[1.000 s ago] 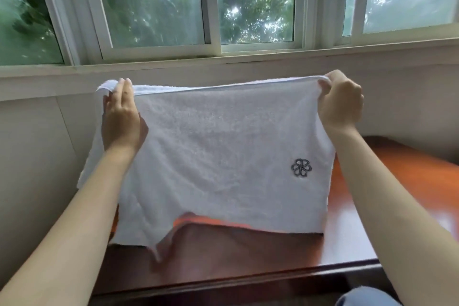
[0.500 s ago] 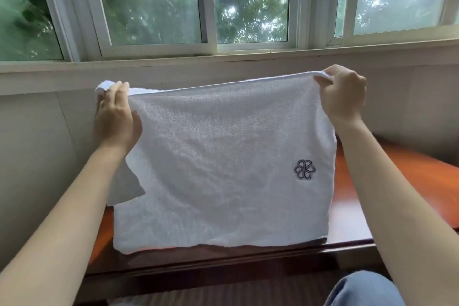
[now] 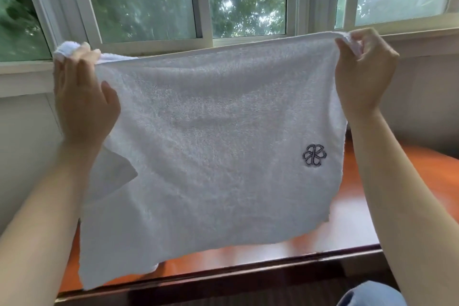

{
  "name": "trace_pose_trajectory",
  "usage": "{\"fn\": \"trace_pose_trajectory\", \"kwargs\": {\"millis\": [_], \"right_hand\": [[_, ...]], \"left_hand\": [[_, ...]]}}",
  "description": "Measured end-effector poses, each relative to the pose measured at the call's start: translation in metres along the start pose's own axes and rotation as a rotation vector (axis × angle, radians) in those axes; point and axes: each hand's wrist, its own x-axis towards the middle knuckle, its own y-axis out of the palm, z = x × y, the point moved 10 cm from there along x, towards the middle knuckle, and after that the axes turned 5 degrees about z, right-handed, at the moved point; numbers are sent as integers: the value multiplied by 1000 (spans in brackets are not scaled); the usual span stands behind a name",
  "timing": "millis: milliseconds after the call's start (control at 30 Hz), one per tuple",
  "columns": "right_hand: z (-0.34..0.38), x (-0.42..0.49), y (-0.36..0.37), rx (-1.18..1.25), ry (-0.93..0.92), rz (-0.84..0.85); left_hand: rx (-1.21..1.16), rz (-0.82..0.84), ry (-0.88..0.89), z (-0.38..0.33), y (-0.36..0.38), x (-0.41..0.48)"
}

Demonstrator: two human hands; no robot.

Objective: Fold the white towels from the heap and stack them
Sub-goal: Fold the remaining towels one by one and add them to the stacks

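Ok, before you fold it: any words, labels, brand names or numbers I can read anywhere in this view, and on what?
No readable words, numbers or labels in this view.
Only mark: a dark embroidered flower-like emblem on the white towel, toward its lower right. It is a figure of loops, with no letters.
No tag shows on the side of the towel facing the camera.

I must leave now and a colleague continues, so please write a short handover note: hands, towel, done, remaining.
Left hand grips the white towel at its top left corner; right hand pinches the top right corner.
Towel hangs spread over the wooden table, logo facing the camera.
Done: towel lifted and spread.
Left: fold it, stack it.
Heap and stack are out of view.
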Motion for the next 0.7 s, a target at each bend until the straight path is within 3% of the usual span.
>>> {"fn": "trace_pose_trajectory", "kwargs": {"millis": [133, 233, 367, 467, 533, 700], "right_hand": [[-16, 12, 38, -348, 20, 2], [-54, 20, 110, -511, 88, 255], [-132, -32, 190, -620, 296, 700], [-187, -109, 207, -585, 512, 846], [-211, -162, 212, -538, 607, 935], [-227, -286, 215, -476, 501, 1403]], "left_hand": [[69, 125, -79, 12, 36, -2], [68, 320, -63, 11, 82, -12], [16, 936, -166, 15, 182, -82], [39, 1397, -164, 14, 233, -180], [19, 1602, -183, 12, 248, -237], [-106, 1717, -2, -30, 261, -313]]}}
